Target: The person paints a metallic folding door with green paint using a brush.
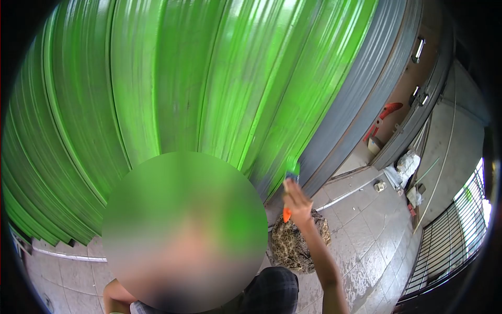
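Observation:
My right hand [298, 203] is closed around a paintbrush [292, 170], whose orange handle end sticks out below the fingers. Green paint covers the bristles, which lie against the lower part of a ribbed metal door [235, 78], close to where green meets grey. Most ribs are glossy green, while the strips on the right [361, 78] are bare grey. A large round blur hides the lower middle of the view, and my left hand cannot be seen.
A patterned brown-and-black cloth [295, 243] lies on the tiled floor [361, 235] below my right hand. Farther right are white plastic bags [408, 165], a red curved object [387, 116] and a barred gate [439, 251]. My dark-clothed knee [277, 288] shows at the bottom.

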{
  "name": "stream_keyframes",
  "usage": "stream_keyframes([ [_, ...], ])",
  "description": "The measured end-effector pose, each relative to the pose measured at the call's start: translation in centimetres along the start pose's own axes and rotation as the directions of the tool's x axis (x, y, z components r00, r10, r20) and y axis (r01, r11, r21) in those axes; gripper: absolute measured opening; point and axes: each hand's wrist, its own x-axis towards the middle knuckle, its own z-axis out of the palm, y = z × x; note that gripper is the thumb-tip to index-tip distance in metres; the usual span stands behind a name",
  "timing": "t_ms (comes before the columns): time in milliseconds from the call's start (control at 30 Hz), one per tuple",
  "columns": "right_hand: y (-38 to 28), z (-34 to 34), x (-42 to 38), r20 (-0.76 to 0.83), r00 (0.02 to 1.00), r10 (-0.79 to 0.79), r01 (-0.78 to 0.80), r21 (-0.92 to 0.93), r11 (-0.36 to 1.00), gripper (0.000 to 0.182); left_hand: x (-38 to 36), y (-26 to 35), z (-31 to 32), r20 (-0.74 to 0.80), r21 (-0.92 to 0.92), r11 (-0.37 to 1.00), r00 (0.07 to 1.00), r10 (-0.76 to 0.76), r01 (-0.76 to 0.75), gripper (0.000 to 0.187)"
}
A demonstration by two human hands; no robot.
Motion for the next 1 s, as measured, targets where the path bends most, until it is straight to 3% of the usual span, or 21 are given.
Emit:
stream_keyframes([
  [100,-3.7,2.3,-5.3,0.185,0.982,-0.035,0.018,0.091,0.996,0.008,-0.2,0.4,-0.3,0.015,-0.012,1.0,1.0,-0.011,0.011,0.133],
  [200,-5.5,1.8,-6.6,0.316,0.945,-0.087,-0.039,0.371,0.928,0.009,-0.3,0.4,-0.4,0.012,-0.027,1.0,1.0,-0.009,0.01,0.132],
  [300,-4.7,1.7,-6.3,0.41,0.91,-0.059,-0.105,0.367,0.924,0.012,-0.5,0.8,-0.7,0.003,-0.012,1.0,1.0,-0.016,0.016,0.132],
  [400,-2.1,-0.3,-1.6,0.148,0.984,0.096,-0.135,0.287,0.948,0.015,-0.7,0.7,-1.0,-0.009,-0.003,1.0,1.0,-0.019,0.019,0.133],
  [433,-1.7,-2.0,1.8,-0.093,0.985,0.144,-0.114,0.272,0.956,0.015,-0.8,0.7,-1.1,-0.012,0.018,1.0,1.0,-0.018,0.018,0.133],
  [500,-0.9,-3.0,3.4,-0.221,0.969,0.111,-0.079,0.148,0.986,0.021,-0.9,0.9,-1.2,-0.015,0.054,0.998,1.0,-0.017,0.018,0.134],
  [567,-1.7,0.4,-1.2,-0.098,0.993,0.067,-0.051,0.149,0.987,0.019,-1.0,1.1,-1.3,-0.017,0.092,0.996,1.0,-0.013,0.014,0.134],
  [667,-5.5,4.4,-9.1,0.081,0.997,-0.008,-0.004,0.14,0.99,0.016,-1.7,0.9,-1.3,-0.03,0.005,0.995,0.995,-0.099,0.1,0.14],
  [733,-7.9,4.9,-13.3,0.199,0.98,0.01,-0.078,0.335,0.939,0.016,-2.2,0.7,-1.2,-0.038,0.018,0.997,0.997,-0.073,0.074,0.137],
  [833,-10.2,7.4,-18.8,0.308,0.948,-0.079,-0.076,0.459,0.885,0.016,-2.3,1.0,-1.3,-0.008,0.092,0.995,1.0,-0.025,0.026,0.138],
  [900,-9.1,7.8,-17.9,0.344,0.938,-0.046,-0.106,0.411,0.905,0.015,-2.3,1.2,-1.2,0.008,0.061,0.998,1.0,-0.023,0.023,0.139],
  [1000,-4.3,5.3,-10.5,0.136,0.991,0.015,-0.061,0.338,0.939,0.016,-2.3,2.2,-0.9,0.031,0.064,0.997,0.998,-0.053,0.051,0.139],
])
